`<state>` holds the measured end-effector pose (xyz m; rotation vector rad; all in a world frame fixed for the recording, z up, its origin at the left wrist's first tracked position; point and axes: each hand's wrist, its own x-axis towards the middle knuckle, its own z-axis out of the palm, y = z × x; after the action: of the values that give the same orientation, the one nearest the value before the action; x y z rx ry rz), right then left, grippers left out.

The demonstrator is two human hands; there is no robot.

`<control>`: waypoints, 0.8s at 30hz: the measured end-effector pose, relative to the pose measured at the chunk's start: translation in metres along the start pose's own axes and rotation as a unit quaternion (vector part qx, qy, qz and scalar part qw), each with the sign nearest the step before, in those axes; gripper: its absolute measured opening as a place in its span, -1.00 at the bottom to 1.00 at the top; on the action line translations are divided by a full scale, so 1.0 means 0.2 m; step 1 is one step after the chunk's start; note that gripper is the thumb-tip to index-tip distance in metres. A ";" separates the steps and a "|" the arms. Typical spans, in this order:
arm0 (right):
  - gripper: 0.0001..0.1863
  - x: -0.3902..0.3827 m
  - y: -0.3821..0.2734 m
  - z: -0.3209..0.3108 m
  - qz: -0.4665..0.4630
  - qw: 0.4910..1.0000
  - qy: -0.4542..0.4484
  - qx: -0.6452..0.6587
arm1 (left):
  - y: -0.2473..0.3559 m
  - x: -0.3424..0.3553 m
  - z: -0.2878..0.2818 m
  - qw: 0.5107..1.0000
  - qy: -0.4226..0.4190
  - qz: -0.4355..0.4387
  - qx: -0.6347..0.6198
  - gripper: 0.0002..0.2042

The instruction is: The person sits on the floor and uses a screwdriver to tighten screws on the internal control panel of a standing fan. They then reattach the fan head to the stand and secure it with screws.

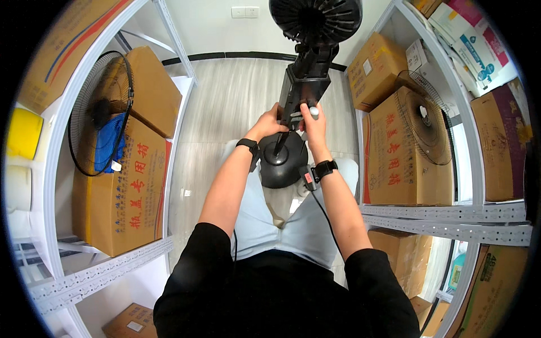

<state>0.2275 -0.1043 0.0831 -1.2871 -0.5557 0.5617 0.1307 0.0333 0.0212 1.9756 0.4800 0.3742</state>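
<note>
In front of me stands a black pedestal fan (306, 84), its slotted round motor housing (344, 17) at the top and its round base (280, 173) on the floor between my legs. My left hand (269, 124) grips the lower end of the fan's boxy body from the left, near the thin pole. From the right, my right hand (314, 127) is closed on the same lower end, its thumb on the box beside a small white knob (314, 111). Fingers behind the box are hidden. No guard or blades show on the fan.
A wire fan guard (128, 73) leans on cartons on the left shelf, by a blue cloth (108, 143). Another guard (437, 152) rests against a carton (389, 163) on the right shelf. Metal racks flank me closely. A wall socket (245, 12) is ahead.
</note>
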 end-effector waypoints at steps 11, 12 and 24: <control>-0.46 -0.06 0.02 -0.01 0.000 0.998 0.057 -0.022 | -0.12 0.02 0.07 0.999 -0.008 0.009 -0.042 -0.38; -0.45 -0.06 0.04 -0.02 -0.005 0.998 0.063 -0.027 | -0.11 0.02 0.08 0.999 -0.011 0.009 -0.051 -0.38; -0.38 -0.04 0.07 -0.04 -0.005 0.997 0.070 -0.034 | 0.62 -0.02 -0.15 0.948 0.105 0.176 -0.242 -0.30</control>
<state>0.2258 -0.1119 0.0666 -1.3755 -0.4671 0.4439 0.1338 0.0049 0.1459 1.5388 0.1380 0.8502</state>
